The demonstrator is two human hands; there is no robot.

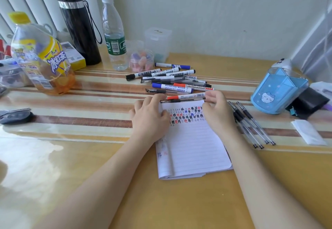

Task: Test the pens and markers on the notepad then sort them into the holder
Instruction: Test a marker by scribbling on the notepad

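— What is being shown here?

— A slim pen (181, 100), clear-barrelled with a black rubber grip, is being held level across the top edge of a lined notepad (190, 144). Its left end is being pinched by the curled fingers of the left hand (150, 115), and its right end by the fingertips of the right hand (218, 110).

— And the paper?

— Rows of small hash marks in black, red and blue are being displayed on the top lines. The left margin is being shown curled up into a soft roll.

— Where are the other pens being kept?

— A loose pile (170, 79) of white-barrelled whiteboard markers and thin pens is being shown just behind the notepad, with a red marker (186, 96) just beyond the held pen. Three clear pens (251, 122) are being shown side by side, just right of the notepad.

— And the holder?

— The holder (278, 92), a translucent blue plastic tub with angular compartments and a cartoon face, is being shown well off to the right on the glossy, striped table (89, 102). What is inside it cannot be told.
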